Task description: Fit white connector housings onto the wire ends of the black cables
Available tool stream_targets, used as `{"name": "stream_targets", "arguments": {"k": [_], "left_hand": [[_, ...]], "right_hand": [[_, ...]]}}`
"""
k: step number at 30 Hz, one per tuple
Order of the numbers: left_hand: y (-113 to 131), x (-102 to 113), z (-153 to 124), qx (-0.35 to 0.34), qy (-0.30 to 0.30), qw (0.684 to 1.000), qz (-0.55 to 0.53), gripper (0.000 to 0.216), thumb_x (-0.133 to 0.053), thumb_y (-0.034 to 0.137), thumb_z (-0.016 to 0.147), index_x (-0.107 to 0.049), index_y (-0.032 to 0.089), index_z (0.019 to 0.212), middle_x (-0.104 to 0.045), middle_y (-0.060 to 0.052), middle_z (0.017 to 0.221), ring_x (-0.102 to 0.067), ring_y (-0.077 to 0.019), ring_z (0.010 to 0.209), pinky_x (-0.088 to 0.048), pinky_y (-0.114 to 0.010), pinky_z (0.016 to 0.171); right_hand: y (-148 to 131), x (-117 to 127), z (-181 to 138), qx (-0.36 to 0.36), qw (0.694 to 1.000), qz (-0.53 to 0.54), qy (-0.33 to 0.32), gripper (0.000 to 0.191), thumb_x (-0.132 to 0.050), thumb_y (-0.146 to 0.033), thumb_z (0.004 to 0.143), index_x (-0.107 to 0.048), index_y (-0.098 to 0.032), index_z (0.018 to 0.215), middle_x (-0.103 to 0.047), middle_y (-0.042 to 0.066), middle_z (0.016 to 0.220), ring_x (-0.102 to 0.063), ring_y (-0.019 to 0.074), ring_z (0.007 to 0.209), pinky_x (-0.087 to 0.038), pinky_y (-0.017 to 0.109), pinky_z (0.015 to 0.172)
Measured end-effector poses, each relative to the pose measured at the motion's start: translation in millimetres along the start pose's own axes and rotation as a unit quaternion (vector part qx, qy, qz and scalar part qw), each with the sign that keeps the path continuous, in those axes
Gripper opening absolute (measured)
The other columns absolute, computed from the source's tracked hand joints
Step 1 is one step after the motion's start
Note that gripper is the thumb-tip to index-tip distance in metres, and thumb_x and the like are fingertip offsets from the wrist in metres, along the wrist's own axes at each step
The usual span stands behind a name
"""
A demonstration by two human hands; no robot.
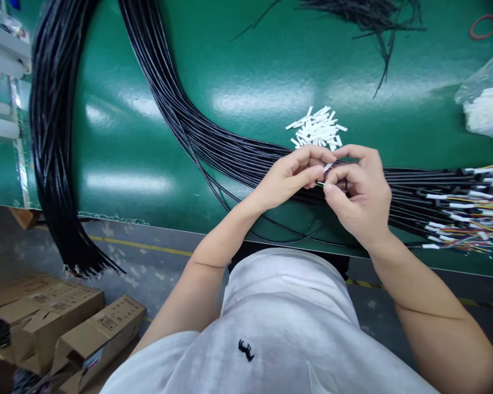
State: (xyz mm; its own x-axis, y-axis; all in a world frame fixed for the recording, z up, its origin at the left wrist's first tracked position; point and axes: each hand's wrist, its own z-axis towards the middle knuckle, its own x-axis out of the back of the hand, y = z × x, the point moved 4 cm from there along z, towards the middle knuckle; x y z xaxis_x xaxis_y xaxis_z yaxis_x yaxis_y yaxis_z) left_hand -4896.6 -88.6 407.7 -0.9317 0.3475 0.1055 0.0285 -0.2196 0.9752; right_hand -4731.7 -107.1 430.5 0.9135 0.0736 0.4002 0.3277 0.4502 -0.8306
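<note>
My left hand [292, 176] and my right hand [358, 192] meet over a thick bundle of black cables [197, 131] lying across the green table [148, 164]. The left fingers pinch a small white connector [327, 167]. The right fingers are curled round a cable end, thumb pressing toward the connector. Just beyond my hands lies a small pile of white connectors [317, 129]. To the right, the cable ends [468, 210] fan out into coloured wires, several with white connectors fitted.
The black bundle loops left and hangs over the table's front edge [78, 257]. Loose black wires [378, 22], a red ring [483, 26] and a clear bag of white parts [487, 104] lie at the far right. Cardboard boxes [61, 323] stand on the floor, lower left.
</note>
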Motion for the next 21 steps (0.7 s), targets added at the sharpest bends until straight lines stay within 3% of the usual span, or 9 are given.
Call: {"name": "stream_targets", "arguments": {"k": [6, 21], "left_hand": [[-11.6, -8.0, -2.2, 0.108, 0.013, 0.984, -0.143, 0.043, -0.076, 0.058, 0.09, -0.069, 0.024, 0.115, -0.073, -0.003, 0.098, -0.068, -0.011, 0.077, -0.06, -0.026, 0.069], [-16.8, -12.0, -3.9, 0.132, 0.019, 0.974, -0.185, 0.045, -0.081, 0.057, 0.085, -0.067, 0.024, 0.112, -0.068, -0.001, 0.091, -0.065, -0.0096, 0.074, -0.06, -0.025, 0.071]], "right_hand": [[-1.5, 4.2, 1.7, -0.023, 0.998, -0.028, 0.05, 0.015, -0.063, -0.012, 0.087, -0.061, -0.024, 0.079, -0.068, 0.009, 0.12, -0.07, 0.0227, 0.097, -0.059, 0.033, 0.059], [-1.1, 4.7, 2.6, 0.005, 0.994, -0.088, 0.059, 0.013, -0.061, -0.011, 0.084, -0.059, -0.023, 0.078, -0.072, 0.01, 0.116, -0.068, 0.0211, 0.081, -0.056, 0.039, 0.063]]}}
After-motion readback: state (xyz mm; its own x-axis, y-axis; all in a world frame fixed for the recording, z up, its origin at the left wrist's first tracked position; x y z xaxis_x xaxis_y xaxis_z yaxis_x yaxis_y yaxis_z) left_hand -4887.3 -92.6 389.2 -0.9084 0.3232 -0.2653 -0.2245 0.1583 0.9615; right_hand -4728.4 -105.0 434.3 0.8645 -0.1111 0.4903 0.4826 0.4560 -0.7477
